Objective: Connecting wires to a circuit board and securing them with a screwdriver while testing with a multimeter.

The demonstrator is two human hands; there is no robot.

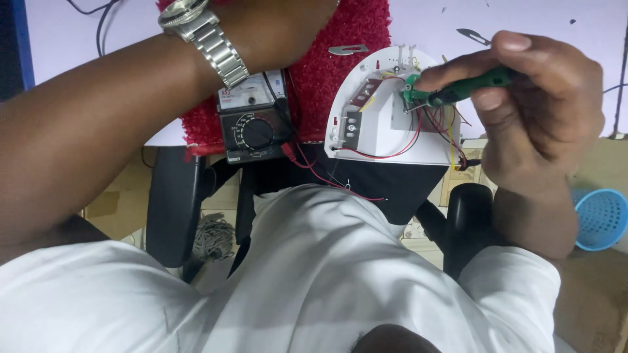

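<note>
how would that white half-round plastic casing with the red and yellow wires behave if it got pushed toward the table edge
The white half-round plastic casing looks thin and hollow, so probably light and easy to slide. Its straight side already overhangs the table edge, so a push could tip it off. The thin red and yellow wires look floppy and could snag or tug loose.

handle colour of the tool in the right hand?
Green, on the tool gripped by the right hand; head view.
</note>
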